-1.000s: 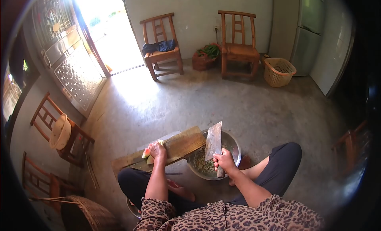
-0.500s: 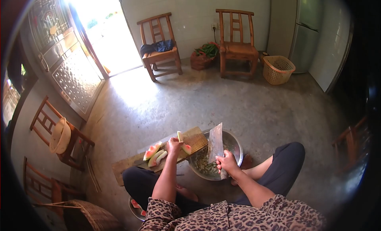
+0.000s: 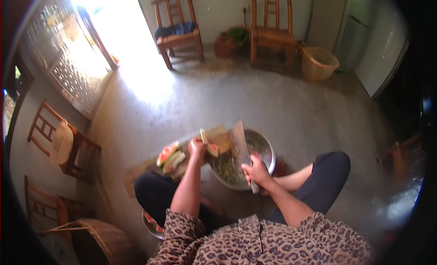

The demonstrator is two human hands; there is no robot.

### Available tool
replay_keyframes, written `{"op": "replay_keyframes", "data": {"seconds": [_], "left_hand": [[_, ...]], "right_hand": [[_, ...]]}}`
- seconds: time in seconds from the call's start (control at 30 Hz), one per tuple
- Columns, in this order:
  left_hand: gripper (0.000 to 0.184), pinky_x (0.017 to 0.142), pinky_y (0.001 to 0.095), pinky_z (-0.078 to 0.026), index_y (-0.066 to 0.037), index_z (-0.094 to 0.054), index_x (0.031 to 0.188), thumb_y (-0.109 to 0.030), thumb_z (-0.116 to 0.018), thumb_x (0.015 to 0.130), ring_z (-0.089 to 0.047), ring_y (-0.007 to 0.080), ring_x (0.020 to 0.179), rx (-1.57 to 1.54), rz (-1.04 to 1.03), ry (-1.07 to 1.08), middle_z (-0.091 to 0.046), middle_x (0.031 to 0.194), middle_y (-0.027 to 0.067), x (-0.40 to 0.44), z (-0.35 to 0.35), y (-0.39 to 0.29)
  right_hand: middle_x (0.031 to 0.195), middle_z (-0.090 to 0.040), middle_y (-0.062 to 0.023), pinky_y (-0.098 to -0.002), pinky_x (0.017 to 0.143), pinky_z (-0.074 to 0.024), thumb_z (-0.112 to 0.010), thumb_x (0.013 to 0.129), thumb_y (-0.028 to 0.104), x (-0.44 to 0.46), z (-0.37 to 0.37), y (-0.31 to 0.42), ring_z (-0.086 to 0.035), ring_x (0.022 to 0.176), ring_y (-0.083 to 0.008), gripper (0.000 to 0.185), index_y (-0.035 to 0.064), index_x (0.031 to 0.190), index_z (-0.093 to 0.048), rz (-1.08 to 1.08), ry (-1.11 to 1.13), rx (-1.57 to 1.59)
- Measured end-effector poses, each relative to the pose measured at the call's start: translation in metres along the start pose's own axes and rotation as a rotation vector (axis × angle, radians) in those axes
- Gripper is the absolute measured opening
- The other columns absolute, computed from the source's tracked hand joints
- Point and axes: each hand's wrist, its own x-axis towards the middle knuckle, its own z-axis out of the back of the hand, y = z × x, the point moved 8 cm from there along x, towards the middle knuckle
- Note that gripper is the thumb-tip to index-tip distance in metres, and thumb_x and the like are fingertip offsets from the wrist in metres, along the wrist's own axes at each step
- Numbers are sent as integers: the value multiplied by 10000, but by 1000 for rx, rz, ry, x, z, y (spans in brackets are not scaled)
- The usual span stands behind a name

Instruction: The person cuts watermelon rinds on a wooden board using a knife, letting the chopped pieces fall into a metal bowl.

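Note:
My right hand [image 3: 257, 169] is wrapped round the handle of a broad cleaver [image 3: 241, 141], whose blade points up and away over the near side of a metal basin [image 3: 268, 151]. Chopped pale green pieces [image 3: 230, 170] lie in the basin. My left hand [image 3: 197, 148] is closed on a piece of melon rind [image 3: 204, 135] over the wooden board [image 3: 218, 136]. A reddish melon piece [image 3: 212, 149] lies just right of that hand. More red and pale green melon pieces [image 3: 169, 156] rest on the board to its left.
A metal bowl [image 3: 152, 228] with red pieces sits beside my left leg. A woven basket [image 3: 98, 242] stands at the lower left. Wooden chairs [image 3: 272, 35] line the wall, with a plastic basket [image 3: 319, 64] at the back right and a basin [image 3: 62, 142] on a left chair.
The view has tilted down. My left hand has moved right along the board from the melon pile with a rind piece. The cleaver has turned and now leans left towards the board's end.

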Motion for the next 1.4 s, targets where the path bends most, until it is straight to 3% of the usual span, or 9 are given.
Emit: {"op": "replay_keyframes", "data": {"seconds": [0.13, 0.2, 0.37, 0.4, 0.5, 0.6, 0.8, 0.9, 1.4], "left_hand": [[302, 690, 322, -500, -53, -656, 876, -187, -725, 614, -634, 214, 740, 7, 85, 23, -664, 824, 106, -9, 8, -2], [301, 709, 327, -497, -68, -656, 884, -198, -724, 621, -637, 218, 776, 27, 84, 17, -666, 847, 95, -16, 16, -12], [297, 570, 288, -526, -38, -640, 911, -158, -727, 654, -637, 160, 648, 43, 106, 11, -666, 812, 80, -8, 6, 6], [297, 561, 286, -525, -38, -639, 914, -158, -726, 657, -636, 158, 641, 49, 109, 11, -666, 810, 80, -7, 4, 9], [289, 768, 347, -473, -93, -661, 861, -237, -726, 619, -627, 234, 838, -17, 178, 32, -663, 861, 89, -5, -1, 20], [293, 551, 286, -519, -39, -641, 915, -157, -719, 658, -632, 157, 620, 22, 93, -9, -663, 789, 80, -9, 3, 10], [290, 652, 310, -511, -59, -655, 900, -173, -692, 636, -645, 194, 679, 128, 76, -31, -666, 801, 92, -15, 12, -3], [259, 767, 351, -470, -92, -661, 853, -216, -708, 630, -624, 246, 832, 92, 132, 2, -660, 850, 96, -17, 12, -2], [286, 731, 322, -484, -70, -653, 881, -208, -694, 634, -637, 213, 778, 162, 88, -42, -664, 819, 92, -19, 14, -9]], "right_hand": [[605, -501, -124, -343, 382, -439, -513, 807, 101, -4, -9, 0, -521, 416, -192, 143, -3, 805, -416, 0, 49, -206], [669, -503, -158, -364, 411, -442, -503, 791, 75, -6, -15, 5, -544, 465, -231, 113, -21, 786, -444, 249, 66, -470], [786, -482, -210, -449, 468, -460, -490, 764, 43, -21, -35, 11, -553, 558, -371, 88, -43, 775, -506, 751, 85, -891], [770, -493, -218, -452, 470, -461, -493, 758, 43, -22, -38, 9, -554, 555, -380, 89, -40, 790, -501, 757, 106, -946], [703, -521, -235, -464, 471, -463, -505, 744, 48, -18, -43, -1, -558, 543, -402, 121, -32, 833, -484, 732, 131, -1014], [598, -532, -231, -473, 469, -461, -519, 735, 66, -12, -37, -6, -566, 527, -406, 171, -22, 870, -462, 606, 87, -919], [538, -533, -226, -480, 495, -469, -525, 735, 92, -16, -36, 4, -575, 538, -406, 195, -10, 884, -451, 479, 71, -910], [546, -541, -230, -479, 505, -473, -520, 737, 95, -16, -36, 6, -581, 553, -405, 190, -11, 879, -452, 475, 65, -906], [579, -557, -240, -471, 525, -483, -510, 734, 78, -15, -34, 23, -589, 574, -397, 168, -19, 864, -466, 433, 76, -932]]}}
